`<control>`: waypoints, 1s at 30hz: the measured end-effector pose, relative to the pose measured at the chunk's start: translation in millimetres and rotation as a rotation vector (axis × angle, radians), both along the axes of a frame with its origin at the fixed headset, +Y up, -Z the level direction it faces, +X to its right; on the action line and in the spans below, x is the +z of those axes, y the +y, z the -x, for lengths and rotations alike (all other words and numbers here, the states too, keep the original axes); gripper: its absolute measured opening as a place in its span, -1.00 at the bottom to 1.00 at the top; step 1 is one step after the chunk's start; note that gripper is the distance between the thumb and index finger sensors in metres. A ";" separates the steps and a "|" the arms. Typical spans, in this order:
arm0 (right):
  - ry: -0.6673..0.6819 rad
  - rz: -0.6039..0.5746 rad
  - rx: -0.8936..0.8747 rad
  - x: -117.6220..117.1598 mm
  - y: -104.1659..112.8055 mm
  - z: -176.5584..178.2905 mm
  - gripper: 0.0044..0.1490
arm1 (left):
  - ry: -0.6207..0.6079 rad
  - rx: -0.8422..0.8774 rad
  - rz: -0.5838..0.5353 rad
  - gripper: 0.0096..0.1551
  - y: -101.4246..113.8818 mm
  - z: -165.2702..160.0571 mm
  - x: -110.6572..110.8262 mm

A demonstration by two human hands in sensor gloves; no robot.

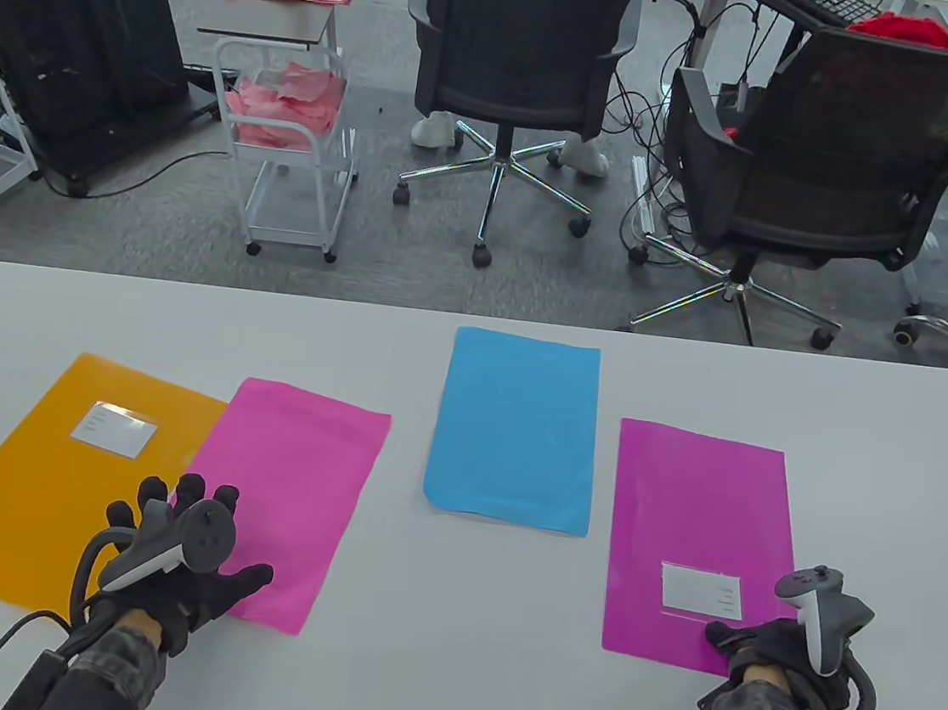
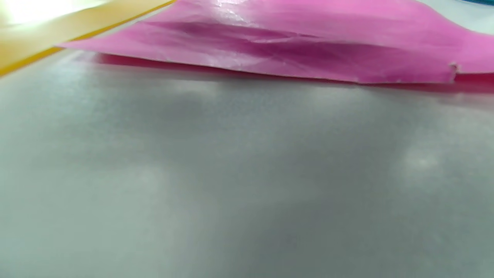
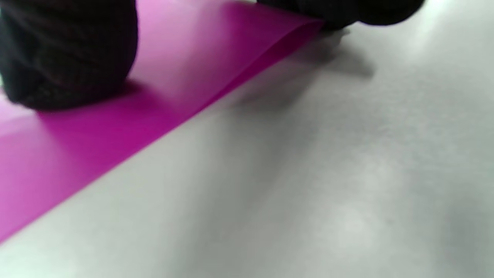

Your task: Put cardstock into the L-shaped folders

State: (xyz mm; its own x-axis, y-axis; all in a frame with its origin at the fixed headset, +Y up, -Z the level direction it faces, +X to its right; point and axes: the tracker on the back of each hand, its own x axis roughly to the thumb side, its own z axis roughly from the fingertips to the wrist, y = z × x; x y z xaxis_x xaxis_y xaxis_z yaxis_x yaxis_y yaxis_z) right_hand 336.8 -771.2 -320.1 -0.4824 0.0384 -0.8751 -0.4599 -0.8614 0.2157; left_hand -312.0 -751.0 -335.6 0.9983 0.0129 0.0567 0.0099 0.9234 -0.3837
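An orange folder (image 1: 40,485) with a white label lies at the left of the table. A pink cardstock sheet (image 1: 290,471) overlaps its right edge. My left hand (image 1: 189,528) rests on the near part of this sheet with fingers spread. The left wrist view shows the sheet's near edge (image 2: 308,42) a little raised, beside the orange folder (image 2: 58,27). A blue cardstock sheet (image 1: 517,428) lies in the middle. A magenta folder (image 1: 697,500) with a label lies at the right. My right hand (image 1: 737,637) touches its near right corner. One finger (image 3: 65,54) presses on the folder (image 3: 115,131).
The white table (image 1: 435,692) ends at a far edge beyond the sheets. Past it stand two black office chairs (image 1: 518,44) and a white cart (image 1: 285,137) with pink papers. Bare table surface lies between my hands.
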 end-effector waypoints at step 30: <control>0.400 -0.933 -1.349 24.4 54.4 225.5 -0.38 | -0.071 1.474 0.406 0.23 2.4 -125.4 33.6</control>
State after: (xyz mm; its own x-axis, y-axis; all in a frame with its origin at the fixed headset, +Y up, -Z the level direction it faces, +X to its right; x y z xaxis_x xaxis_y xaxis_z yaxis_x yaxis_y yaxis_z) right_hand 111.3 -716.8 -295.7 0.1539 0.9755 -0.1575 -0.9682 0.1807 0.1729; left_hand -186.6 -748.6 -302.0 0.0784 0.9856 -0.1500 -0.7646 -0.0371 -0.6434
